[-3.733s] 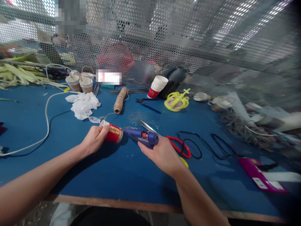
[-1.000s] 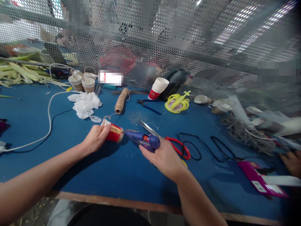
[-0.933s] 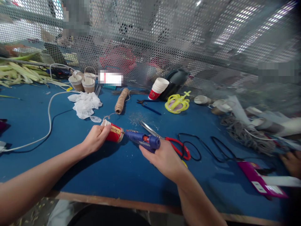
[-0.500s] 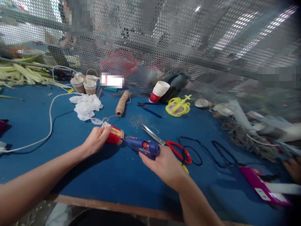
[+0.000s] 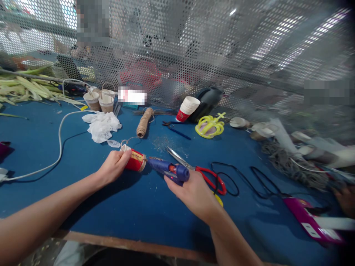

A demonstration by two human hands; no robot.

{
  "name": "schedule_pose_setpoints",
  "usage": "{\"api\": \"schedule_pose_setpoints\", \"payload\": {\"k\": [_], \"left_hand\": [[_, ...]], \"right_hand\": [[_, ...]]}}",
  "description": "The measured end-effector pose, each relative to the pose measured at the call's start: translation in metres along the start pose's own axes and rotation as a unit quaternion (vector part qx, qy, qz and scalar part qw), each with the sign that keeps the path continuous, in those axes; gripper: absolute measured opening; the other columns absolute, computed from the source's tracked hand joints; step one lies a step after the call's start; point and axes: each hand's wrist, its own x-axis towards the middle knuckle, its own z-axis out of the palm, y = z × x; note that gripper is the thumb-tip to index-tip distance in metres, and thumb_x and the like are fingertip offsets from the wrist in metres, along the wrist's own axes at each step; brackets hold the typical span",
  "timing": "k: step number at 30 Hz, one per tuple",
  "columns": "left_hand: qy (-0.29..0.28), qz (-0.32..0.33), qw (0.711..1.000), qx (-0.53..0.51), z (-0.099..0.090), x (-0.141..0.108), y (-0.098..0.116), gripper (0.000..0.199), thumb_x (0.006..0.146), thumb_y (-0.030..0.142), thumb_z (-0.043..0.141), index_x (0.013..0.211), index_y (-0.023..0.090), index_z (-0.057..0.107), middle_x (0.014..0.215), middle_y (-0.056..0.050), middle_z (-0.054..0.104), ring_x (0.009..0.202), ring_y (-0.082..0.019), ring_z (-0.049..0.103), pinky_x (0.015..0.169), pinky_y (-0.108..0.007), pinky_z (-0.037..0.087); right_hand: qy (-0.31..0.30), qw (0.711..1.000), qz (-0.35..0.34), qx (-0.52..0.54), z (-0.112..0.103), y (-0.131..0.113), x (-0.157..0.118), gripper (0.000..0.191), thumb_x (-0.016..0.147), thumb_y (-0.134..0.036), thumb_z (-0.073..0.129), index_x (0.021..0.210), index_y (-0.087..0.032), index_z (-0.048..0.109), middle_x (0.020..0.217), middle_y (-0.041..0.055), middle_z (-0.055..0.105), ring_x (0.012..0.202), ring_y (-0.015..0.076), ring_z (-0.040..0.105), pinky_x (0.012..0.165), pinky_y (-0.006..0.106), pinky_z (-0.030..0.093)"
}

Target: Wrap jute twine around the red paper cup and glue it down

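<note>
My left hand (image 5: 114, 166) is closed around a red paper cup (image 5: 135, 161), which lies on its side in the air just over the table. Twine runs from the cup toward a spool of brown twine (image 5: 144, 123) behind it. In my right hand (image 5: 198, 192) is a blue glue gun (image 5: 168, 169), its nozzle at the cup's right-hand end; whether the tip touches the cup I cannot tell. Scissors with red handles (image 5: 212, 177) lie beside and partly behind my right hand.
Pliers (image 5: 177, 129), stacked paper cups (image 5: 188, 108) and a yellow crown-shaped piece (image 5: 210, 126) stand or lie farther back. White lace (image 5: 102, 125) is at left, near twine-wrapped cups (image 5: 106, 103). A purple power strip (image 5: 307, 221) sits at right, near another person's hand (image 5: 345, 199).
The glue gun's nozzle has shifted slightly upward along the cup's end. My left hand still holds the cup in nearly the same place.
</note>
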Motion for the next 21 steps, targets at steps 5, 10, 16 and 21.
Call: {"api": "schedule_pose_setpoints", "payload": {"k": [5, 10, 16, 21], "left_hand": [[-0.006, 0.011, 1.000, 0.000, 0.0005, -0.0009, -0.0003, 0.046, 0.077, 0.052, 0.031, 0.049, 0.017, 0.040, 0.046, 0.004, 0.030, 0.046, -0.009, 0.024, 0.044, -0.024, 0.020], [-0.002, 0.004, 1.000, 0.011, 0.0006, -0.0011, 0.0001, 0.045, 0.077, 0.051, 0.030, 0.049, 0.017, 0.040, 0.045, 0.005, 0.028, 0.045, -0.009, 0.023, 0.043, -0.024, 0.018], [-0.002, 0.007, 1.000, 0.003, 0.0002, -0.0016, 0.0024, 0.044, 0.077, 0.050, 0.031, 0.047, 0.018, 0.037, 0.045, 0.004, 0.029, 0.045, -0.008, 0.023, 0.042, -0.023, 0.019], [-0.002, 0.009, 1.000, 0.002, 0.0004, -0.0018, 0.0018, 0.045, 0.077, 0.051, 0.032, 0.047, 0.018, 0.038, 0.045, 0.004, 0.029, 0.044, -0.008, 0.023, 0.042, -0.023, 0.018]], "right_hand": [[0.010, 1.000, -0.020, -0.013, -0.0003, 0.0017, -0.0008, 0.011, 0.074, -0.025, 0.051, 0.066, -0.018, 0.049, 0.057, -0.0017, 0.054, 0.051, 0.0108, 0.047, 0.050, 0.023, 0.039], [0.009, 1.000, -0.026, -0.013, 0.0000, 0.0024, -0.0016, 0.012, 0.074, -0.025, 0.050, 0.064, -0.018, 0.049, 0.055, -0.0020, 0.053, 0.050, 0.0105, 0.045, 0.048, 0.023, 0.038], [0.008, 1.000, -0.026, -0.009, -0.0001, 0.0006, -0.0027, 0.012, 0.073, -0.023, 0.050, 0.062, -0.018, 0.049, 0.054, -0.0017, 0.053, 0.049, 0.0103, 0.045, 0.047, 0.023, 0.037], [0.004, 1.000, -0.019, -0.009, -0.0004, 0.0011, -0.0028, 0.013, 0.073, -0.024, 0.051, 0.062, -0.018, 0.048, 0.055, -0.0015, 0.052, 0.050, 0.0104, 0.045, 0.048, 0.023, 0.037]]}}
